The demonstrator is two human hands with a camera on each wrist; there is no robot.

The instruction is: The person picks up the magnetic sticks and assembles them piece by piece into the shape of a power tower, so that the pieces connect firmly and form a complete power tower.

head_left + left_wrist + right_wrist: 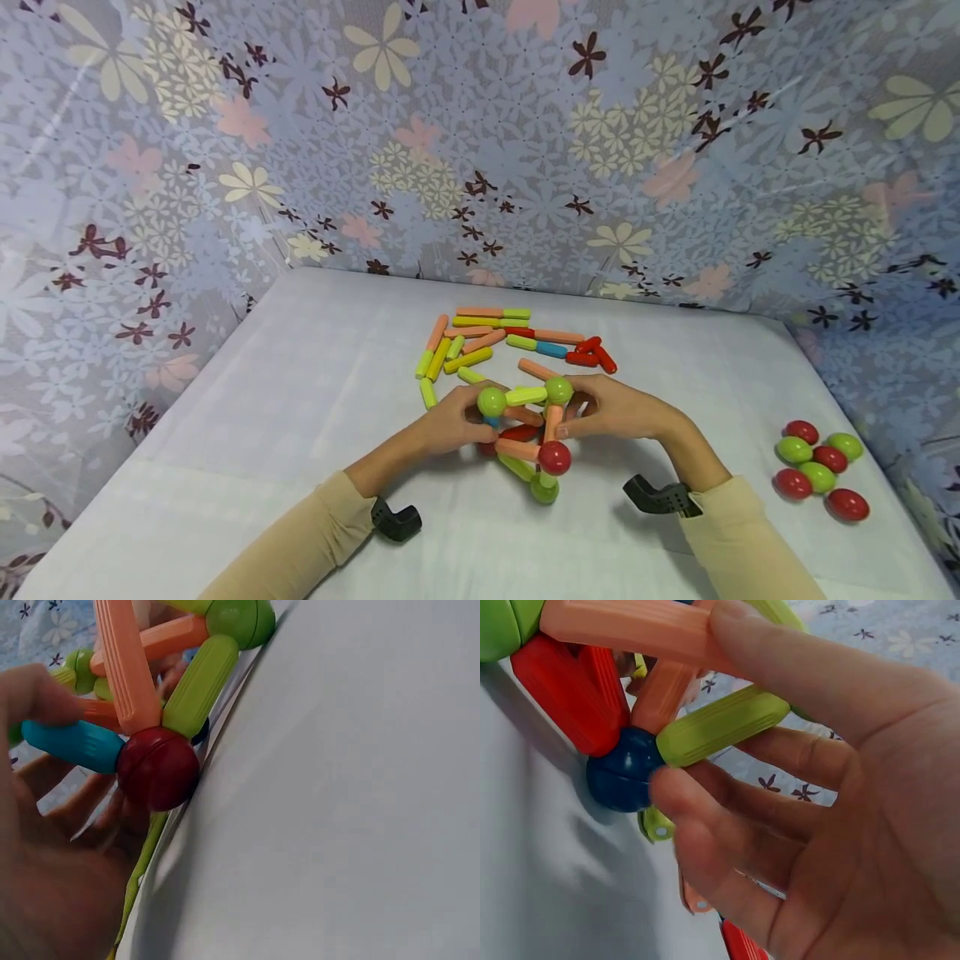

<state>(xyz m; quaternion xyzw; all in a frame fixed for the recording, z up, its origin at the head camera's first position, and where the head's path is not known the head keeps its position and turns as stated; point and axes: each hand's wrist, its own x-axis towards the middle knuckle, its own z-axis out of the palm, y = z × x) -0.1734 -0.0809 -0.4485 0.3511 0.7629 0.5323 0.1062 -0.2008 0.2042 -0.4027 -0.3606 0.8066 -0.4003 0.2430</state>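
Note:
A frame of toy building sticks and balls stands on the table between both hands, with a green ball (492, 402) at its upper left and a red ball (554, 457) at the front. My left hand (453, 421) grips its left side. In the left wrist view, the thumb lies on a blue stick (75, 746) that joins a dark red ball (157, 769). From the other side, my right hand (618, 408) holds the frame. Its thumb presses an orange stick (634, 631), and the fingers curl behind a green stick (724, 726) and beside a dark blue ball (624, 771).
Loose sticks, among them a yellow stick (468, 360), a blue stick (551, 349) and a red stick (604, 358), lie behind the frame. Several red and green balls, such as a red ball (848, 504), sit at the table's right. A flowered cloth (480, 150) hangs behind.

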